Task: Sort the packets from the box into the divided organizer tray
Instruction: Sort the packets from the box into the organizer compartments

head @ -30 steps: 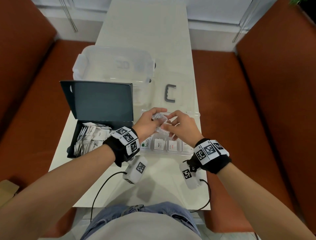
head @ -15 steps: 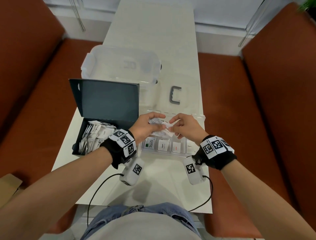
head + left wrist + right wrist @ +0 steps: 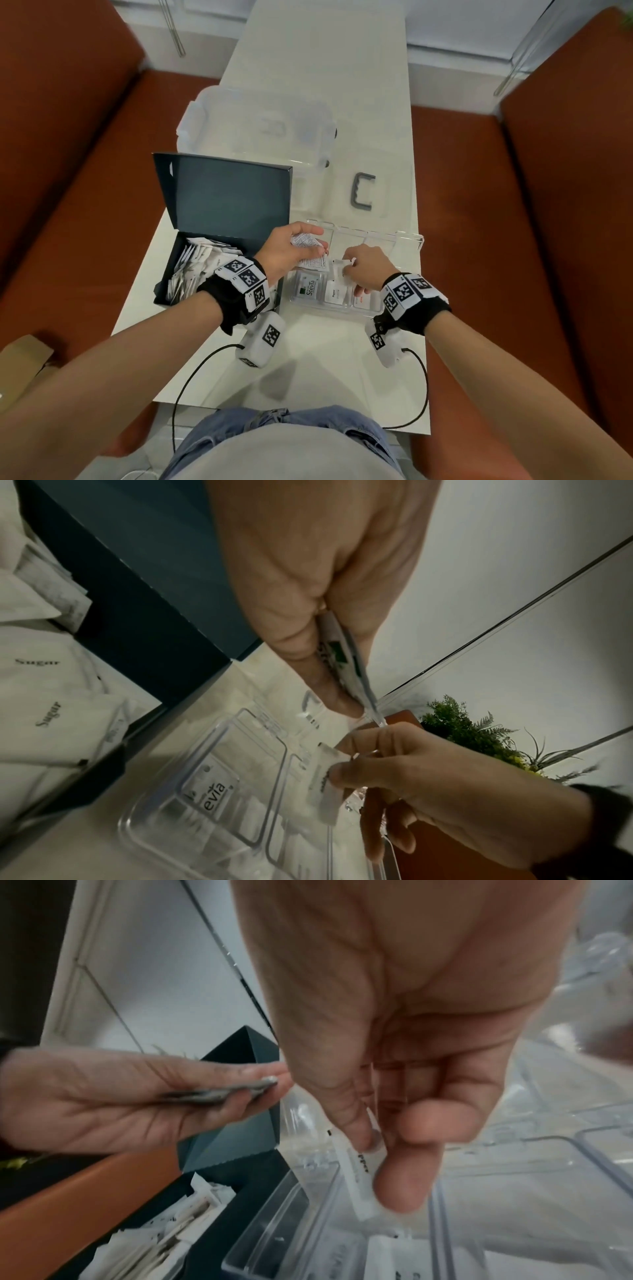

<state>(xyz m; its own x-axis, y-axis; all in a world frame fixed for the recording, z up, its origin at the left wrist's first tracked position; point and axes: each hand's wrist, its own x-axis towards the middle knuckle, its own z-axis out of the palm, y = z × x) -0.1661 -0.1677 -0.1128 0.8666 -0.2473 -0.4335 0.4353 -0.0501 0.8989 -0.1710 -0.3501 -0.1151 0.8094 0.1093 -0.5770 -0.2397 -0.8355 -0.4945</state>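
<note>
Centre frame: left hand (image 3: pixel 291 251) grips a stack of packets (image 3: pixel 306 240); right hand (image 3: pixel 368 270) pinches one pepper packet (image 3: pixel 359 1172) over the clear organizer tray (image 3: pixel 409 240).

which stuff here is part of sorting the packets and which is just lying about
In the job:
dark box of packets
clear tray
bunch of packets in left hand
single packet pinched by right hand

Lying about:
clear tub
grey handle
plant
</note>
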